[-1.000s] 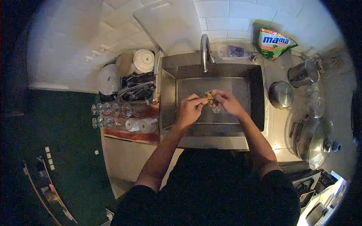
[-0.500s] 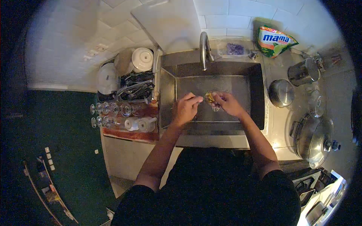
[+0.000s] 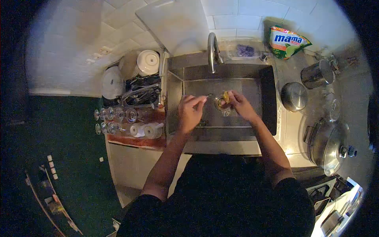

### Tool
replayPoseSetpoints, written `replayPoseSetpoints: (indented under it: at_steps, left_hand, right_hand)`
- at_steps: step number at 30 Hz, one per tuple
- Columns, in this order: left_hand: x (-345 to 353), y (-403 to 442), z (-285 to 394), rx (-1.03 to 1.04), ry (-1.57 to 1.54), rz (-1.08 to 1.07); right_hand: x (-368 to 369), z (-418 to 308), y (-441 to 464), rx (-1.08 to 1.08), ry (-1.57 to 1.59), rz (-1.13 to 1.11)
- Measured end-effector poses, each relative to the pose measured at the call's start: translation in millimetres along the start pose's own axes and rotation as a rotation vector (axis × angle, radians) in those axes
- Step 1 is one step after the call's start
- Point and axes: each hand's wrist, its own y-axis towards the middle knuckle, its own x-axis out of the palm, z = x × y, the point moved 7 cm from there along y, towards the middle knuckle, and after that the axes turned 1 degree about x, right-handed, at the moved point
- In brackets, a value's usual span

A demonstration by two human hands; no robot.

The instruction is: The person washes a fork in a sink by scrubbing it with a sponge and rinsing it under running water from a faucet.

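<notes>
Both of my hands are over the steel sink [image 3: 189,130]. My left hand [image 3: 190,112] is closed in a pinch around a small thin metal utensil [image 3: 209,95] whose end points to the right; its exact kind is too small to tell. Facing it, my right hand [image 3: 241,107] has its fingers closed on a yellow sponge [image 3: 226,96]. A round, shiny rim [image 3: 219,105] shows just below the sponge, and I cannot tell whether it is held or lies in the basin. The faucet [image 3: 213,55] curves down behind my hands.
On the left stand a dish rack [image 3: 162,79] with plates and cutlery, and several upturned glasses [image 3: 132,114]. To the right are a steel bowl [image 3: 294,97], a steel pot [image 3: 318,75] and a lidded pan [image 3: 331,148]. A detergent pouch [image 3: 290,42] leans behind the sink.
My left hand has moved slightly left with the utensil, away from the sponge. My right hand has turned a little, and the gap between the hands is wider.
</notes>
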Motion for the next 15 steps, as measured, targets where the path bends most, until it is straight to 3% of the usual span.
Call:
replayPoseSetpoints:
  at_steps: [5, 8, 15]
  left_hand:
    - [11, -11, -19, -0.333, -0.269, 0.028]
    - [24, -19, -26, -0.5, -0.317, -0.056]
    - [38, -28, -25, -0.48, -0.333, -0.109]
  right_hand:
    - [-3, 28, 14, -0.005, 0.139, 0.103]
    - [16, 9, 5, -0.115, 0.217, 0.123]
    - [35, 14, 6, -0.341, -0.074, 0.25]
